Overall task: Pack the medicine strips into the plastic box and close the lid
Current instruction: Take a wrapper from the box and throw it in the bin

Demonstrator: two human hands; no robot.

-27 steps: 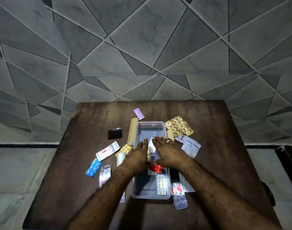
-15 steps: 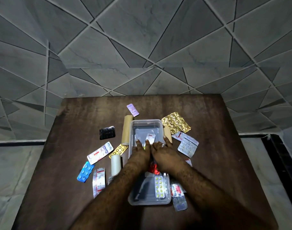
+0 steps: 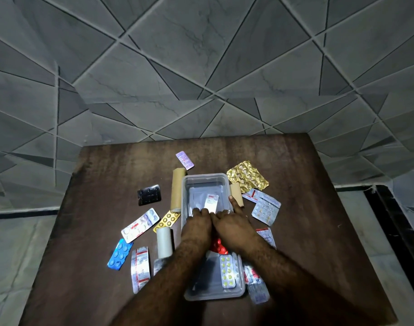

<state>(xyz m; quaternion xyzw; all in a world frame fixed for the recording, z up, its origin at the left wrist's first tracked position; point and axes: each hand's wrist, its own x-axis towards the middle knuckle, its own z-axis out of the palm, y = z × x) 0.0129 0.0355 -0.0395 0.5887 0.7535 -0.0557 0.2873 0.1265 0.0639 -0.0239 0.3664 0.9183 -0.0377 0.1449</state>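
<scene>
Both hands are in the middle of the frame, over the clear plastic box [image 3: 202, 184] that stands on the brown table [image 3: 319, 220]. The left hand [image 3: 197, 223] lies flat with fingers stretched into the box, gripping nothing that I can see; the right hand [image 3: 233, 225] is also spread, its fingers near a small white strip [image 3: 211, 203] inside the box, but if it pinches it I cannot tell. Below the hands is a second clear tray, probably the lid [image 3: 215, 295], with a yellow-pill strip [image 3: 228, 271] and a red strip [image 3: 219, 247] on it. Many strips wait outside: a blue one [image 3: 119, 254] at lower left, a gold one [image 3: 247, 180] at upper right. The risk, I think, is that the strips pile up crooked and the lid does not close, or that a forearm sweeps the strips off the table edge
</scene>
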